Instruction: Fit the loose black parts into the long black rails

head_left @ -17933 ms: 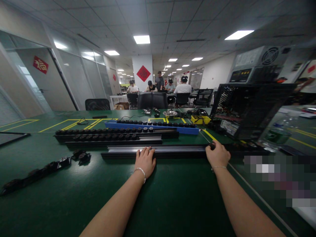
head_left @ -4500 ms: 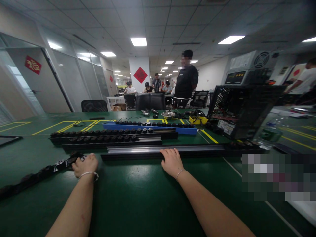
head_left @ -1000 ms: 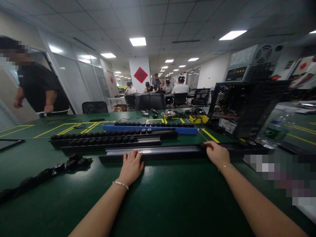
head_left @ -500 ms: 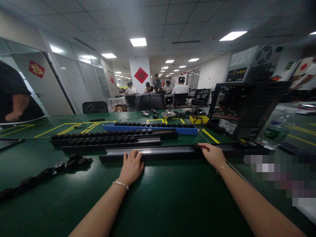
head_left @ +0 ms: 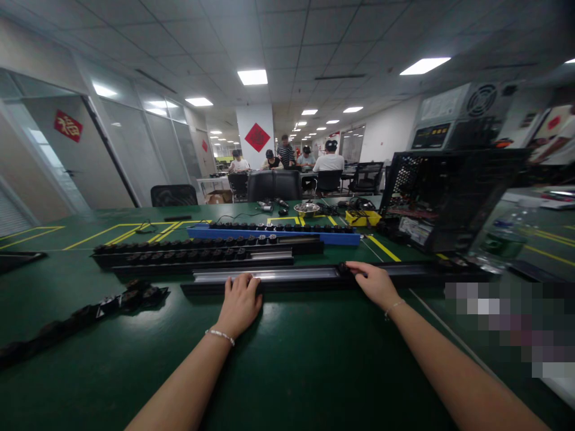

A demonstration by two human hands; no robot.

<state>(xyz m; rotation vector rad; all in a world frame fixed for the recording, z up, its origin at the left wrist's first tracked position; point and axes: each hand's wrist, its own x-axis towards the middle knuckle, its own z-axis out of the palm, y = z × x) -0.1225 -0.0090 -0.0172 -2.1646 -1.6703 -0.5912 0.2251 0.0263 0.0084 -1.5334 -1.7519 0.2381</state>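
Across the green table in front of me lies a long black rail [head_left: 296, 285] with a shiny metal channel. My left hand [head_left: 241, 299] holds its near edge left of the middle, fingers bent over the rail. The thumb and fingers of my right hand [head_left: 375, 284] are closed on a small black wheel-like part [head_left: 343, 268] sitting in the channel; its underside is hidden. Behind are a shorter black rail [head_left: 269, 259] and another black rail [head_left: 303, 244], both bearing rows of similar parts. A loose strip of these black parts [head_left: 85, 312] lies at the left.
A blue rail [head_left: 332, 237] with more parts lies farther back, near a metal bowl [head_left: 306, 209] and a yellow tray [head_left: 363, 218]. On the right stand an open computer case [head_left: 453, 197] and a plastic bottle [head_left: 505, 239]. Several people sit or stand beyond.
My right hand has slid left along the channel with the small black part. My left hand has stayed in place on the rail. A person at the far left has left the view.
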